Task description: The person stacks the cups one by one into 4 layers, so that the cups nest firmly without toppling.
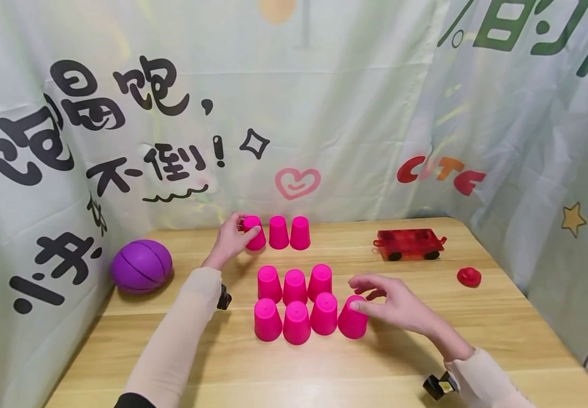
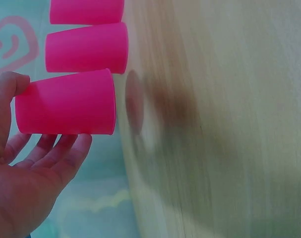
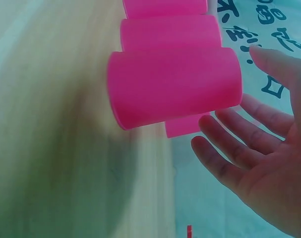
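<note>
At the back of the table, my left hand (image 1: 231, 241) grips an upside-down pink cup (image 1: 256, 240) between thumb and fingers. In the left wrist view that cup (image 2: 66, 103) hangs just off the wood, over its own shadow. Two more pink cups, a nearer one (image 1: 278, 232) and a farther one (image 1: 301, 233), stand to its right. My right hand (image 1: 396, 303) is around the rightmost cup (image 1: 352, 318) of the front row, fingers spread. In the right wrist view the thumb stands apart from this cup (image 3: 175, 88), while the fingertips are right at its side.
Behind the front row of upside-down cups stands a middle row (image 1: 294, 287) of three. A purple ball (image 1: 142, 266) lies at the left edge. To the right are a red toy wagon (image 1: 410, 244) and a small red hat-shaped piece (image 1: 469, 277). A printed curtain (image 1: 355, 141) surrounds the table.
</note>
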The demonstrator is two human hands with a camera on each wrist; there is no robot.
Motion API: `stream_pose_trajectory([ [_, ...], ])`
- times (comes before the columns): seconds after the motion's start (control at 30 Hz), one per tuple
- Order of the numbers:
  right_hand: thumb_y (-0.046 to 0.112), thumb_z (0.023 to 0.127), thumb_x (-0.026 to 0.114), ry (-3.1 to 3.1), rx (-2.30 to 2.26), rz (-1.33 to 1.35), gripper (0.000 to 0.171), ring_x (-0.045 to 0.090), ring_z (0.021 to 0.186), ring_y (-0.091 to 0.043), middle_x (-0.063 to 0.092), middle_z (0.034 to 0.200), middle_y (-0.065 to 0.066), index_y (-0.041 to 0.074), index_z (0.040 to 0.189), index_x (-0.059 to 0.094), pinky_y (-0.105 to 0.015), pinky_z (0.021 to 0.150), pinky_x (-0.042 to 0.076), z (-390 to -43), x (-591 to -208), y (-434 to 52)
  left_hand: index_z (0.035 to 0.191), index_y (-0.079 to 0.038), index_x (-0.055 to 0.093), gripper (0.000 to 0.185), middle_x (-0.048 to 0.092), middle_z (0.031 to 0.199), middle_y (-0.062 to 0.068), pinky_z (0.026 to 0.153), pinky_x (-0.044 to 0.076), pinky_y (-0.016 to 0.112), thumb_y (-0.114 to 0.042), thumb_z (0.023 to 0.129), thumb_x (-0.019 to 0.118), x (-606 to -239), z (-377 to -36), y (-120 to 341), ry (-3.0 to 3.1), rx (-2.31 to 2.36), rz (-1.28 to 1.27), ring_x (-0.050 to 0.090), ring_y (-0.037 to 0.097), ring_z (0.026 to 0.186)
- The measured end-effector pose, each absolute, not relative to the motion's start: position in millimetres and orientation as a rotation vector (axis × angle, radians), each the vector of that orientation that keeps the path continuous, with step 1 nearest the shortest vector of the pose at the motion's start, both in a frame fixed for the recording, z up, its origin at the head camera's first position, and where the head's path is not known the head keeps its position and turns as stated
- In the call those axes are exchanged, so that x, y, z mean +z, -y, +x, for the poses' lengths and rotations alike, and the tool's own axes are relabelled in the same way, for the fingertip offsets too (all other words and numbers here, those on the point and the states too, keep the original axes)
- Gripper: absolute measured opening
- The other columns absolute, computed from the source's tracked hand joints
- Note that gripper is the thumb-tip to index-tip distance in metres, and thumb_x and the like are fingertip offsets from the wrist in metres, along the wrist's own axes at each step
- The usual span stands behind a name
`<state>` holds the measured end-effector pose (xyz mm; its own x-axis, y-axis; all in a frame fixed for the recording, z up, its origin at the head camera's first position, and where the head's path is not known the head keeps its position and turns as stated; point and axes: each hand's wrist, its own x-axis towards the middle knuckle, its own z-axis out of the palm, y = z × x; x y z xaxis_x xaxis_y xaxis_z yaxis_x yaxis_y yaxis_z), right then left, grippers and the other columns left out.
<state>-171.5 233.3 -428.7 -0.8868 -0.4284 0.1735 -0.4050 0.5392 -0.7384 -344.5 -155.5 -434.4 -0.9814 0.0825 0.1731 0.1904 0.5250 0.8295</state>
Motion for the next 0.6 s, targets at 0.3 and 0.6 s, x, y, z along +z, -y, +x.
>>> stream_pose_trajectory([
  [0.3,0.036,0.09,0.085,-2.697,-1.322,-0.717,0.05,0.071,0.105,-0.013,0.075,0.122,-0.003,0.01,0.13,0.069,-0.038,0.091,0.063,-162,-439,-237,0.136,-0.002,0.057,0.048,0.066,0.127,0.021,0.099,0.057,0.049,-0.027,0.098,0.075,-439,-352,152,2.669,-1.412,-0.23,0.062,0.037,0.117],
  [0.6,0.032,0.087,0.088,-2.583,-1.357,-0.663,0.054,0.071,0.105,-0.017,0.073,0.12,-0.002,0.012,0.133,0.066,-0.039,0.093,0.063,-160,-448,-240,0.136,-0.002,0.058,0.046,0.067,0.127,0.021,0.1,0.057,0.048,-0.023,0.098,0.074,-443,-354,149,2.677,-1.41,-0.218,0.062,0.037,0.117],
])
